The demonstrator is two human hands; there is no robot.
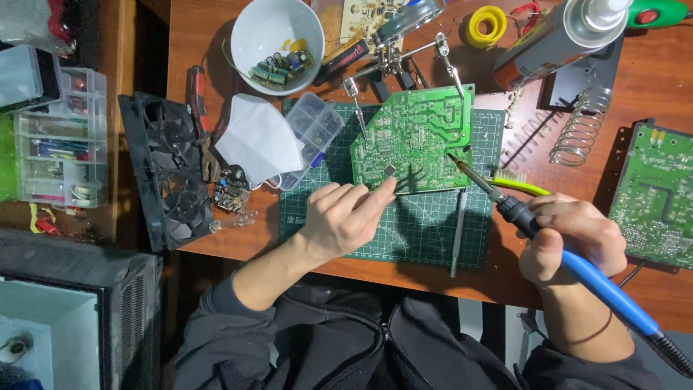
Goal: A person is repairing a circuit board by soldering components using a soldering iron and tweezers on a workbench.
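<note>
Right hand: your right hand (570,238) is closed around the blue-handled soldering iron (577,271), tip at the board's right edge.
Left hand: your left hand (345,217) pinches thin dark tweezers (408,179) against the board.
Board position: the green rectangular circuit board (415,137) sits tilted over the green cutting mat (404,224), clipped by metal helping-hand clamps (397,61).
Handling: light, stiff, probably fragile; hold it by the edges.
Look: pale traces, dotted solder joints.
Beyond: white bowl of components (278,36).

A wooden desk (216,50) carries a green cutting mat (419,227). Far left sits a white bowl (267,29); a black fan (162,170), possibly overhanging, lies left.
</note>
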